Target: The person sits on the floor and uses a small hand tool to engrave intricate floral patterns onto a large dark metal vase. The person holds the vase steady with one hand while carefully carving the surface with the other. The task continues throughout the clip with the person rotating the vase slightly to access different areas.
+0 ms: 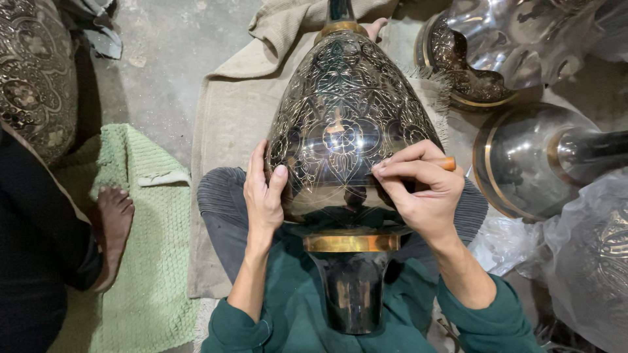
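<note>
A large dark metal vase [343, 124] with fine engraved floral patterns and brass bands lies across my lap, its neck pointing away from me. My left hand [263, 196] presses flat against the vase's left side, thumb up on the metal. My right hand [422, 189] is closed around a small tool with a wooden handle [447, 163], its fingertips resting on the lower right of the engraved surface. The tool's tip is hidden under my fingers.
A beige cloth [229, 117] lies under the vase. A green mat [154, 229] lies at left, where another person's bare foot [114, 225] rests. An engraved vessel [33, 72] stands at far left. More polished metal vessels [530, 157] and plastic wrap [582, 255] crowd the right.
</note>
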